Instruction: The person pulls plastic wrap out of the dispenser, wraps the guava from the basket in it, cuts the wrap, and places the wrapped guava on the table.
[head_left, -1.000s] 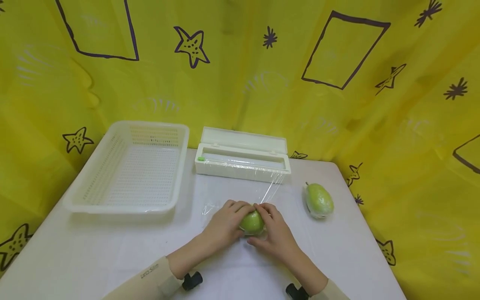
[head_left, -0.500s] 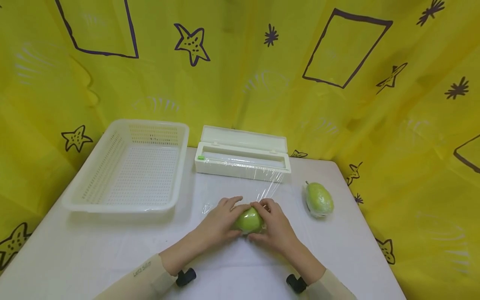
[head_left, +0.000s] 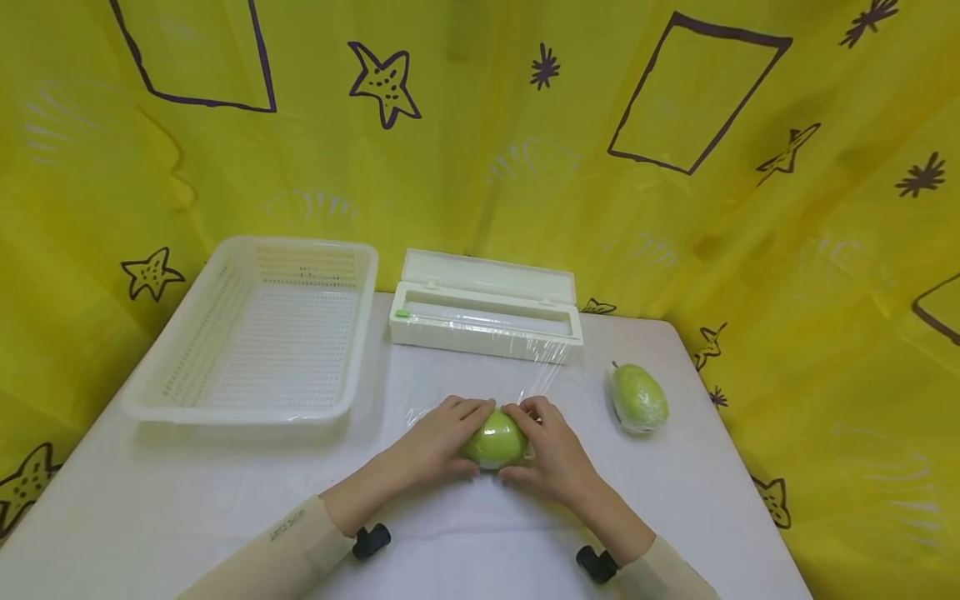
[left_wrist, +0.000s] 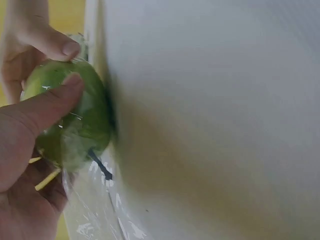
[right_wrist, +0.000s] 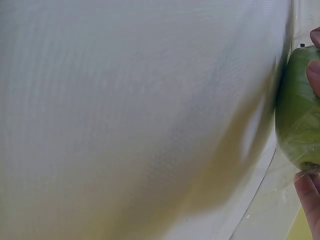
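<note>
A green pear (head_left: 497,442) in clear plastic wrap sits between both hands at the front middle of the table. My left hand (head_left: 438,443) grips its left side, fingers over the top and thumb at the near side. On the other side my right hand (head_left: 551,450) holds it with fingers and thumb. In the left wrist view the pear's dark stem (left_wrist: 101,165) pokes out by the left hand, under a loose sheet of plastic wrap (left_wrist: 95,210). From the pear, the film runs back to a white wrap dispenser (head_left: 483,333) with its lid up.
A second wrapped pear (head_left: 639,398) lies to the right. At the back left stands a white plastic basket (head_left: 247,415) with nothing in it. A yellow patterned curtain (head_left: 465,125) hangs behind the white table (head_left: 300,483).
The pear has shifted slightly left, and more of it shows between the hands. My left hand moved left, lifted a finger, then laid it back on the pear.
</note>
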